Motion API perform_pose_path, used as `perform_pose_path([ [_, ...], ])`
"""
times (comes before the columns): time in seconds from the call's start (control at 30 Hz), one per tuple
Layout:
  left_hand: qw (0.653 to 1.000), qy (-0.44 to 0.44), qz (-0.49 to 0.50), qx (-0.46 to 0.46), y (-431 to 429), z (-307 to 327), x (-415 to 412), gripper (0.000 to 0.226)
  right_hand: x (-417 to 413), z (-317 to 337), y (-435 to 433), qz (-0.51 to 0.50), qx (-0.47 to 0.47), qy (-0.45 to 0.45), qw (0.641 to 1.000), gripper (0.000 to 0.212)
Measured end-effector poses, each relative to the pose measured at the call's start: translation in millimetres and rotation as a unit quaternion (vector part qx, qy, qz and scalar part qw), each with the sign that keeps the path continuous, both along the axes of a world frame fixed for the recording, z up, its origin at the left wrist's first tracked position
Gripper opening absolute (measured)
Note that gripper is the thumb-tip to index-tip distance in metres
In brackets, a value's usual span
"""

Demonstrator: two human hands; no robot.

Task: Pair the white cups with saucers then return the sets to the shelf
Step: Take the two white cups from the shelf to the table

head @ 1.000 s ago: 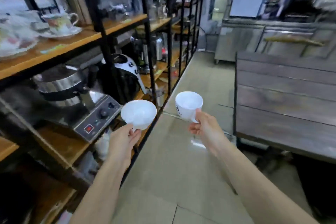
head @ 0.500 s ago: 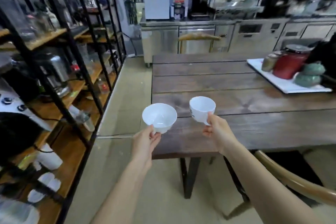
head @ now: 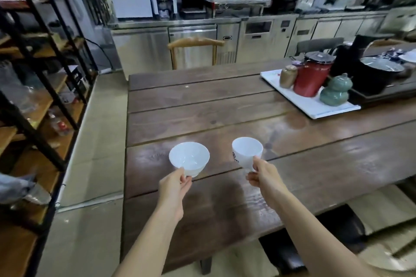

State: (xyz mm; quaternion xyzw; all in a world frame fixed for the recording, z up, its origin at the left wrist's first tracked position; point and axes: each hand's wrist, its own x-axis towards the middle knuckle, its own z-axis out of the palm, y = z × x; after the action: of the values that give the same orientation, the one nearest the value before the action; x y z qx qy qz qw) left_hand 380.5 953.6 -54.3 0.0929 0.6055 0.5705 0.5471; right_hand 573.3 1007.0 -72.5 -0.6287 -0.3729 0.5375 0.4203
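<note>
I hold two white cups above the near left part of a dark wooden table (head: 225, 101). My left hand (head: 174, 184) grips the wider white cup (head: 189, 157) by its lower edge. My right hand (head: 262, 175) pinches the narrower white cup (head: 247, 152), which carries a small black mark on its side. Both cups are upright and empty, a little apart from each other. No saucer is in sight. The black-framed shelf (head: 45, 87) with wooden boards stands at the left.
A white tray (head: 310, 105) at the table's right holds a red pot (head: 311, 76), a green jar (head: 335, 93) and a brown jar (head: 287, 76). A black pot (head: 378, 74) sits beyond. A wooden chair (head: 194, 46) stands at the far side, steel counters behind.
The view has swung right from the shelf to the table. Both hands, each still holding its cup, have come over the table's near left part.
</note>
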Motion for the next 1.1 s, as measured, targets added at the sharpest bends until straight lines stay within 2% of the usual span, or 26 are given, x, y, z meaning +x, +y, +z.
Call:
perform_pose_path([
  [0.23,0.997,-0.02,-0.004,-0.07,59,-26,-1,0.026,15,-19,56,-0.009,-0.025,-0.003,1.0,0.023],
  [0.33,0.995,-0.038,0.002,-0.097,78,-34,0,0.011,22,-30,79,0.005,-0.04,-0.01,0.999,0.023],
  [0.43,0.993,-0.037,0.02,-0.106,88,-40,4,0.035,27,-38,98,0.019,-0.064,-0.012,0.998,0.022],
  [0.5,0.993,-0.041,0.024,-0.108,91,-42,5,0.036,30,-43,108,0.03,-0.075,-0.01,0.997,0.021],
  [0.6,0.993,-0.037,0.019,-0.109,95,-47,5,0.032,34,-52,120,0.043,-0.081,-0.015,0.996,0.023],
  [0.7,0.993,-0.029,-0.011,-0.117,91,-55,7,0.015,37,-63,125,0.05,-0.086,-0.026,0.995,0.021],
  [0.83,0.991,-0.037,-0.032,-0.121,79,-60,8,0.023,43,-71,123,0.071,-0.075,-0.032,0.994,0.03],
  [1.0,0.993,-0.048,-0.03,-0.1,69,-60,9,0.032,53,-68,121,0.104,-0.091,-0.056,0.989,0.029],
  [1.1,0.994,-0.06,-0.018,-0.088,62,-57,10,0.045,60,-64,118,0.092,-0.076,-0.106,0.987,0.044],
])
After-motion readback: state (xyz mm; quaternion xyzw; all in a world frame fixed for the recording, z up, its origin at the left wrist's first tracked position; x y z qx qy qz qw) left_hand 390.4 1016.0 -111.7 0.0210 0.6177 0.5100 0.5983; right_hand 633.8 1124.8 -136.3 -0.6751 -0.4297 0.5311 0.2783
